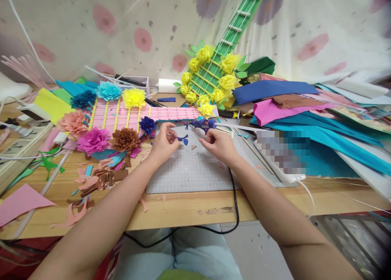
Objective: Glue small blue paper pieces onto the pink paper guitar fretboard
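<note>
My left hand (164, 144) is closed in a pinch over the cutting mat, its fingertips on a small dark blue paper leaf sprig (184, 141). To its right, my right hand (219, 144) has its fingers curled, with thumb and index close together; whatever they hold, if anything, cannot be made out. Just beyond the right hand is a blue glue gun (204, 125), partly hidden. Under both hands lies the grey gridded cutting mat (180, 176). A pink paper guitar (114, 116) with large paper flowers lies behind my left hand.
A green paper guitar (210, 74) with yellow flowers leans at the back. Folded coloured paper (275, 90) is piled on the right, near a white power strip (293, 177). Paper scraps (97, 182) litter the left. A black cord (235, 202) hangs over the table edge.
</note>
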### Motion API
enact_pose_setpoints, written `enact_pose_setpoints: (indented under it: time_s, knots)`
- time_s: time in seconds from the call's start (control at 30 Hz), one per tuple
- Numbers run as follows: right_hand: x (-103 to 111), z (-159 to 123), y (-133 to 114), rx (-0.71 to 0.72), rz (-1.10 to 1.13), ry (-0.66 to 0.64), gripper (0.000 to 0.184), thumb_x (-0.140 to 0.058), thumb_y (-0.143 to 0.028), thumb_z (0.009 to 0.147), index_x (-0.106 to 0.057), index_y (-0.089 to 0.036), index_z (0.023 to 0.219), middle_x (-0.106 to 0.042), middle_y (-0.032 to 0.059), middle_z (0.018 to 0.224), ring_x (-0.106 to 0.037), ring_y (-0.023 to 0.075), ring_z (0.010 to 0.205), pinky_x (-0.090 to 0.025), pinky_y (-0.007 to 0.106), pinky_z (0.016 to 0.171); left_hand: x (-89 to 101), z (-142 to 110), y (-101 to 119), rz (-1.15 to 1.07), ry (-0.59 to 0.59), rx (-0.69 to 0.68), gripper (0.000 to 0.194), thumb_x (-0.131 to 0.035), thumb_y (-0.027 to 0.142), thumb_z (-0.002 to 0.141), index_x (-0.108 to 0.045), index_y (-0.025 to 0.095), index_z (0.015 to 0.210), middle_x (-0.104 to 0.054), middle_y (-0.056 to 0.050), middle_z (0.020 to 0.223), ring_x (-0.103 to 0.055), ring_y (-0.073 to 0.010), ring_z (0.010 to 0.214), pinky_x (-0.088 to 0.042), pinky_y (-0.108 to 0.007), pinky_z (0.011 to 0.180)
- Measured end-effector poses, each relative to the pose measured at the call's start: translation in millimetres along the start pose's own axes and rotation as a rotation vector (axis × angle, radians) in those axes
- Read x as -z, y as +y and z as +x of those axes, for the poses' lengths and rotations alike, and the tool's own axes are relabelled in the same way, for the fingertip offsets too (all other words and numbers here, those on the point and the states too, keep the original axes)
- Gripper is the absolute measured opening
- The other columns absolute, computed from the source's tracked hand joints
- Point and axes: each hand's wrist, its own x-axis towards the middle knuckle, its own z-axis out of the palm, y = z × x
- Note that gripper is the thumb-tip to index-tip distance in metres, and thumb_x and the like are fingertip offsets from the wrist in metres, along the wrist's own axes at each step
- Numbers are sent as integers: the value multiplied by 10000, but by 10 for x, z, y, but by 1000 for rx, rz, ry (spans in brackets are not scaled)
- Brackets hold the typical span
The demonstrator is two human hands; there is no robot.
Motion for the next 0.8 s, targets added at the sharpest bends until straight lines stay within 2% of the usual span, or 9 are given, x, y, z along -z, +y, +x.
enact_pose_setpoints:
  time_s: [0.07,0.2,0.43,0.57,0.7,0.8]
  knots:
    - [-83,4,-4,97,136,-72,186,-593,-322,733,-443,-212,729,-544,-19,677,-484,105,576,-363,248,562,-32,-21,41,44,-61,10,438,-570,125,664,-393,225,1052,-513,68,754,-562,-57,558,-439,-200,570]
    - [-242,18,-2,178,331,-169,235,-579,-285,744,-427,-222,911,-607,23,914,-565,113,683,-437,255,602,-64,-45,96,142,-151,-68,517,-556,97,687,-364,225,1149,-537,43,820,-571,-55,594,-452,-196,591]
    - [-376,39,60,80,520,-178,343,-593,-275,729,-365,-239,982,-643,5,860,-578,123,687,-456,271,610,-93,-50,61,294,-279,-302,691,-507,51,705,-253,242,1320,-511,-61,1114,-570,-57,681,-478,-229,652]
    - [-395,62,84,10,614,-180,361,-610,-274,699,-369,-235,965,-615,-17,785,-562,114,637,-455,277,610,-108,-67,81,329,-314,-375,741,-494,37,702,-222,262,1354,-488,-83,1197,-559,-57,682,-484,-232,643]
    - [-384,79,76,17,667,-180,339,-608,-271,682,-377,-234,927,-564,-35,732,-549,109,642,-457,273,620,-101,-71,90,269,-284,-343,748,-523,47,687,-244,264,1347,-482,-91,1217,-561,-63,701,-498,-246,655]
    - [-368,79,51,5,696,-184,305,-596,-274,681,-391,-230,903,-531,-35,730,-529,100,632,-450,257,598,-119,-55,74,69,-203,-186,688,-580,82,680,-303,234,1291,-514,-88,1153,-602,-87,775,-512,-269,723]
